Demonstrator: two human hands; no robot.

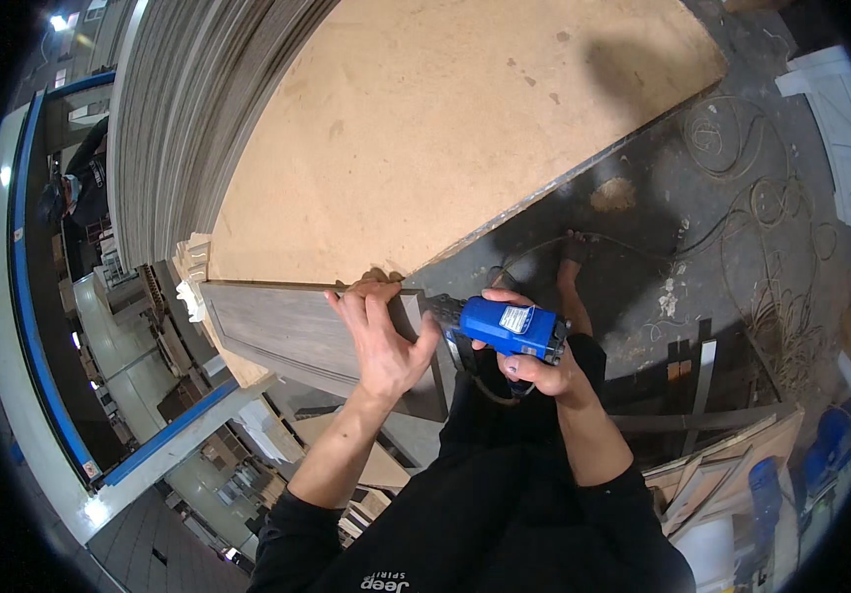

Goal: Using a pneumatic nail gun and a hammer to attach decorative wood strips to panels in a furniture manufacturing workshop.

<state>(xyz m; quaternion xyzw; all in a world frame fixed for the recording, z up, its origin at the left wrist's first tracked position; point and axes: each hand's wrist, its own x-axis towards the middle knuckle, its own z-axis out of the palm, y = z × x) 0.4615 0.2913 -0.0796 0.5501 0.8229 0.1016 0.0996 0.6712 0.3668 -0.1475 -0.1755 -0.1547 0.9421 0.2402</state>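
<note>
A grey-brown wooden panel (292,324) with a recessed face stands tilted on its long edge at the near edge of a large tan board. My left hand (378,336) grips the panel near its right end, fingers over the top edge and thumb toward the end face. My right hand (536,370) is wrapped round a blue handheld power tool (505,326), which looks like a trim router. Its dark front end meets or nearly meets the panel's end edge; whether they touch I cannot tell. A cord hangs below the tool.
The tan board (425,128) carries a tall row of grey-brown panels (198,109) at the left. Loose cables and hoses (757,208) lie on the grey floor at the right. Board offcuts (732,465) lean at the lower right. A blue-edged machine frame (30,287) stands far left, with a person beyond.
</note>
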